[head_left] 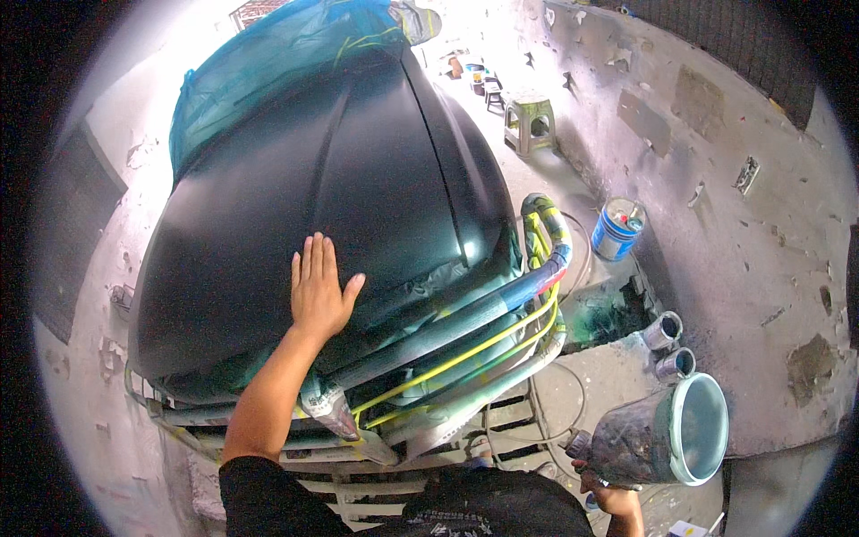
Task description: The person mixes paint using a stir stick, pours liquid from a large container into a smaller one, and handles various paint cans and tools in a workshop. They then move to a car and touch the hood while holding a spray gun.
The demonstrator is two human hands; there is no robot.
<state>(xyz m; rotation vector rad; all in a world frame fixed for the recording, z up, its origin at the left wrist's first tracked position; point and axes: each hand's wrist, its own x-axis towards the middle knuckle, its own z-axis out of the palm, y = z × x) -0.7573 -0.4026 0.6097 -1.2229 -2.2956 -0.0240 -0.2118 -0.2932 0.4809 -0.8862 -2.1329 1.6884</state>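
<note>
My left hand [320,291] is stretched out flat over the front of a matte black car hood [376,170], thumb apart and fingers pointing up the panel. Whether the palm presses on the surface or hovers just above it, I cannot tell. At the lower right, my right hand [613,498] is closed around the handle of a spray gun [633,440]. Its big dark, paint-stained cup is tilted with the pale, open rim toward the right. Most of the gun's handle and trigger is hidden.
A front guard bar [474,313] wrapped in masking paper and yellow tape crosses ahead of the hood. Teal film [259,76] covers the windshield area. Along the right stand a stool [530,123], a blue-and-white bucket [617,229], open cans [663,331] and a hose [580,394] beside a patched wall [698,179].
</note>
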